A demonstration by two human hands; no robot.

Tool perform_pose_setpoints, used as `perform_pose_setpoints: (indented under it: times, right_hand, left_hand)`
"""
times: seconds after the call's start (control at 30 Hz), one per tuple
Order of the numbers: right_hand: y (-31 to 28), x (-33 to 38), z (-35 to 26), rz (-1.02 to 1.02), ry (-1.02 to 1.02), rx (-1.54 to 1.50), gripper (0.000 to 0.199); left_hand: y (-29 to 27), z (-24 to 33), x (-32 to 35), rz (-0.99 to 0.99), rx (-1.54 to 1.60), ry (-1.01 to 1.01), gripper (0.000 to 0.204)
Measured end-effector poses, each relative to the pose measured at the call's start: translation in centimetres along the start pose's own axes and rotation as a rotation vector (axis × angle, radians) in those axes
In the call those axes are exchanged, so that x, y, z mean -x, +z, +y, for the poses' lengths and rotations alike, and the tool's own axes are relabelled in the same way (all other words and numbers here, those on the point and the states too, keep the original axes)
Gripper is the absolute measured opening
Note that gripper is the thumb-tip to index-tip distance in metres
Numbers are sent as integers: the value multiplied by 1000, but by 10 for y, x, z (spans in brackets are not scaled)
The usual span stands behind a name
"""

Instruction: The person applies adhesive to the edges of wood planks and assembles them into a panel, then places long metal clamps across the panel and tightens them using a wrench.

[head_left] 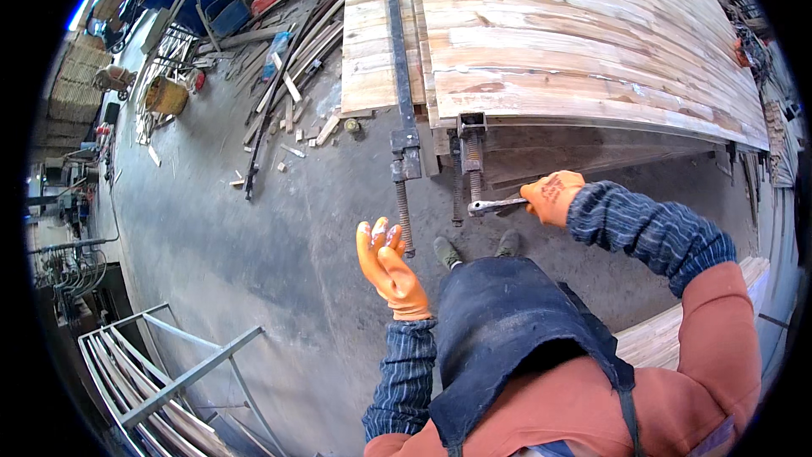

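Observation:
My right hand [554, 197], in an orange glove, is closed round the handle of a metal ratchet wrench [501, 204]. The wrench head meets the lower end of a threaded clamp screw [474, 156] at the near edge of a large laminated wood panel [558, 42]. To the left, a long dark bar clamp [407, 152] lies along the wood, its screw pointing back toward me. Beside that screw's tip, my gloved left hand [394, 279] is raised with fingers apart and slightly bent, holding nothing. Whether it touches the screw I cannot tell.
A metal rack [194, 368] with long strips stands at the lower left. Wood offcuts [292, 114] litter the concrete floor [228, 237] at the upper left, near a yellow bucket [166, 96] and a blue bin [227, 15]. More boards [655, 338] lie behind my right side.

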State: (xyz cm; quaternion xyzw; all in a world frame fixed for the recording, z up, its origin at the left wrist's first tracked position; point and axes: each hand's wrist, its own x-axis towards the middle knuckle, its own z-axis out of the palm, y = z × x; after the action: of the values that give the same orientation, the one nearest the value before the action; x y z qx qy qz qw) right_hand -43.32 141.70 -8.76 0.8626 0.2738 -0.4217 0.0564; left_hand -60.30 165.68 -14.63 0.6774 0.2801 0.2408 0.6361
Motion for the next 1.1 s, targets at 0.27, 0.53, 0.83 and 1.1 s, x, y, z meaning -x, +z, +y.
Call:
perform_pose_setpoints:
  times: [0.27, 0.53, 0.83, 1.1]
  right_hand:
    - [0, -11, -31, -230, 73, 211, 31]
    - [54, -31, 19, -70, 6, -62, 27]
    - [192, -175, 40, 259, -511, -571, 49]
    - [201, -86, 69, 379, -292, -664, 25]
  left_hand:
    - [-25, -14, -22, -3, 19, -28, 51]
    - [-10, -16, -28, -130, -39, -63, 51]
    - [-3, -58, -11, -275, -241, -157, 52]
    - [26, -12, -14, -235, -97, -4, 52]
